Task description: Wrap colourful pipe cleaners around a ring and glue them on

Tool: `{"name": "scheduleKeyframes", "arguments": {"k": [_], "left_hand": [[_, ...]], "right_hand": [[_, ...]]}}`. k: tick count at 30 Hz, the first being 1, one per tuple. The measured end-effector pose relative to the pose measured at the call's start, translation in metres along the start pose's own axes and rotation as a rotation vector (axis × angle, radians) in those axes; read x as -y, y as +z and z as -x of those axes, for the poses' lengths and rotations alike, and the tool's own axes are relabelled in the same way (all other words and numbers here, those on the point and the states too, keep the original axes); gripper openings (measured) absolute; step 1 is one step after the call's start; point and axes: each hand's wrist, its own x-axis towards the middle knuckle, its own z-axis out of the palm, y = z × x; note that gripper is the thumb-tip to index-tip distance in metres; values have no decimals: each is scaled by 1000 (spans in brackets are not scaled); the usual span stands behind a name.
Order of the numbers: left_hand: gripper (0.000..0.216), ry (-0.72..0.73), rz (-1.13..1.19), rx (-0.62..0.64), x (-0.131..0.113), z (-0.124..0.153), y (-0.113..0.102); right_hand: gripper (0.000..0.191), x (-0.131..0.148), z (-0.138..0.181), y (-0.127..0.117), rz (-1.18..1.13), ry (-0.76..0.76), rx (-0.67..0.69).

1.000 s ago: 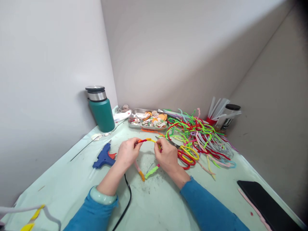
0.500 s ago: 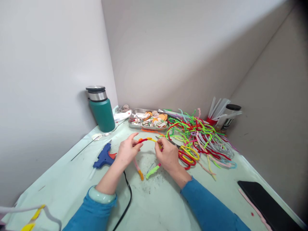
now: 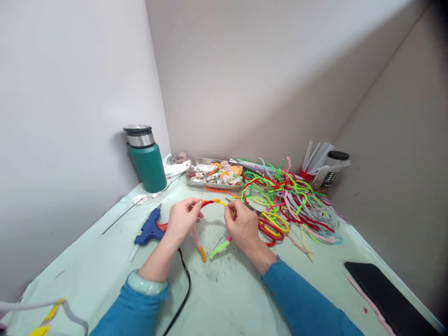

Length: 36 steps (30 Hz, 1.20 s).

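Note:
Between my hands arches a headband-like hoop wrapped in pipe cleaners, red, orange and yellow along its top. Its two ends hang down to the table side, one pink and orange, the other bright green. My left hand pinches the top left of the arch, thumb against fingers. On the right of the arch, my right hand is closed around the yellow part. Beyond my right hand lie scissors with red and yellow handles. A blue glue gun rests beside my left hand.
A metal tray of small cut pieces stands at the back, beside a heap of pipe cleaners. A green bottle stands back left. Glue sticks and a jar are back right. A black phone lies front right.
My left hand's raised index finger has come down, and thumb and fingers now pinch the arch. My right hand has stayed nearly in place.

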Motion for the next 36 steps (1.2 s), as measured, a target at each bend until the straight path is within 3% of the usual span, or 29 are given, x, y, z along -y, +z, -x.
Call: {"name": "scheduleKeyframes", "arguments": {"k": [10,18,25,29,33,36], "left_hand": [[30,113,-92,-16,-6,4,2],[20,391,-420,-58,-5,6,4],[21,497,-601,-105,-5,8,5],[21,419,-501,-74,-8,9,4],[21,202,-274,18,-15,9,2],[33,29,-38,76,-19,8,-1]], "right_hand": [[9,-2,-1,2,-9,-9,-49],[8,-1,-1,2,-10,3,-47],[10,4,0,1,-43,3,-55],[9,4,0,2,-60,11,-54],[8,2,-2,0,-49,8,-35],[8,0,-5,-3,-54,-13,-5]]}}
